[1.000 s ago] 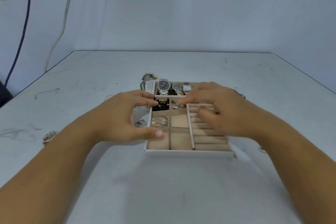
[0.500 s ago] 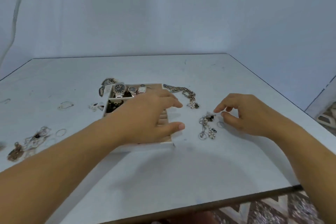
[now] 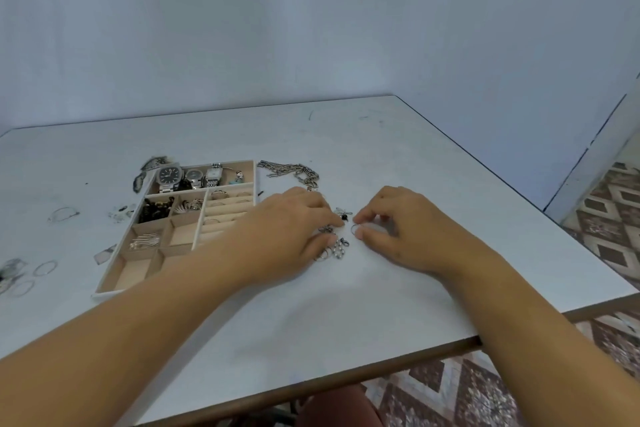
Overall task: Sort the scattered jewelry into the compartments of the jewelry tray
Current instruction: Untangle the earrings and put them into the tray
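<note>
I count one jewelry tray point(image 3: 133, 274), three watches point(image 3: 169, 175) in it, one chain point(image 3: 294, 172), and two hands: left hand point(image 3: 287, 232), right hand point(image 3: 405, 229).

On the table point(image 3: 381, 149), left of centre, the jewelry tray point(image 3: 99, 293); in its far compartment, watches point(image 3: 169, 175); just right of its far corner, a chain point(image 3: 294, 172); farther left, loose rings point(image 3: 45, 268).

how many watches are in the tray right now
3, side by side in the far compartment of the tray: dark-dial watch at the left, round grey-dial watch in the middle, square-faced watch to its right. None seems hidden.
</note>
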Demonstrator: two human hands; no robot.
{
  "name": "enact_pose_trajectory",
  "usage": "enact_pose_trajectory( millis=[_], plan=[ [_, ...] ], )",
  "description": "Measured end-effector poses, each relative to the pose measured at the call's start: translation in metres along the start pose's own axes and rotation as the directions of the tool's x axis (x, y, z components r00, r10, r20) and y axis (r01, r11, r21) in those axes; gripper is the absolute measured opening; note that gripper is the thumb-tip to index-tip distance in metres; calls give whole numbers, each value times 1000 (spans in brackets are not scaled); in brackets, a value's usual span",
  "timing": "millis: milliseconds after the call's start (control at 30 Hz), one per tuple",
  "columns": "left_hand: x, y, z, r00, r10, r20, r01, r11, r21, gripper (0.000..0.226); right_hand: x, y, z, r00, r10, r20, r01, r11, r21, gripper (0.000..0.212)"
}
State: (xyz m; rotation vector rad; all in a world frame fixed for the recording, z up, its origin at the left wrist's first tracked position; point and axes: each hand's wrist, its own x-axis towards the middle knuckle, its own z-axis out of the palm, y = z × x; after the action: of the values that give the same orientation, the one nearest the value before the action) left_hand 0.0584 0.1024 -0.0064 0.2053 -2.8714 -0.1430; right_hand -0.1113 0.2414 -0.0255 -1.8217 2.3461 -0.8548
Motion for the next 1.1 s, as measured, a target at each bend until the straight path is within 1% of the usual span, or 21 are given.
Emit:
enact_pose_trajectory(
  millis=[67, 167, 233, 300, 400, 467, 500, 567, 633, 700, 767, 833, 900, 1000, 1100],
  plan=[
    [4, 1, 0, 1000, 15, 26, -15, 1000, 11, 28, 1, 0, 1, 1000, 11, 15, -11, 1000, -4, 16],
    [8, -1, -3, 999, 39, 27, -40, 999, 30, 26, 5, 0, 2, 998, 52, 45, -52, 999, 6, 12],
    [9, -3, -8, 999, 10, 43, -11, 1000, 27, 21, 6, -1, 3, 994, 81, 77, -83, 996, 21, 9],
    [6, -7, -14, 996, -24, 89, 23, 1000, 16, 18, 9, -2, 3, 988, 104, 114, -107, 994, 26, 7],
    [-1, -8, -19, 988, -48, 144, 46, 999, 22, 37, 10, -2, 4, 979, 131, 158, -137, 990, 23, 8],
    [-3, -6, -17, 986, -63, 152, 61, 998, 18, 38, 11, -2, 5, 979, 135, 152, -141, 990, 28, 7],
    [-3, -6, -16, 987, -69, 146, 68, 998, 10, 37, 12, -2, 5, 978, 143, 151, -150, 988, 31, 10],
    [-2, -5, -13, 984, -95, 150, 98, 995, -11, 34, 15, -3, 3, 967, 183, 175, -188, 982, 14, 17],
    [1, -5, -12, 977, -133, 165, 144, 988, -56, 29, 20, -5, 0, 955, 206, 216, -207, 978, -16, 16],
    [4, -2, -14, 961, -182, 206, 208, 972, -113, 23, 24, -7, -3, 940, 220, 262, -219, 975, -33, 14],
    [7, 0, -14, 941, -215, 260, 254, 959, -126, 19, 26, -8, -3, 931, 220, 290, -214, 975, -50, 13],
    [9, 1, -14, 927, -231, 294, 279, 951, -133, 17, 25, -7, 1, 942, 192, 276, -191, 981, -31, 14],
    [11, 0, -12, 925, -231, 301, 286, 946, -154, 15, 20, -8, 2, 963, 144, 229, -158, 986, 45, 16],
    [9, 2, -10, 942, -193, 276, 253, 947, -200, 11, 11, -12, 1, 983, 83, 164, -110, 980, 167, 16],
    [7, 1, -9, 961, -171, 218, 223, 944, -244, 8, 7, -9, -1, 992, 64, 107, -86, 973, 215, 16]
  ],
)
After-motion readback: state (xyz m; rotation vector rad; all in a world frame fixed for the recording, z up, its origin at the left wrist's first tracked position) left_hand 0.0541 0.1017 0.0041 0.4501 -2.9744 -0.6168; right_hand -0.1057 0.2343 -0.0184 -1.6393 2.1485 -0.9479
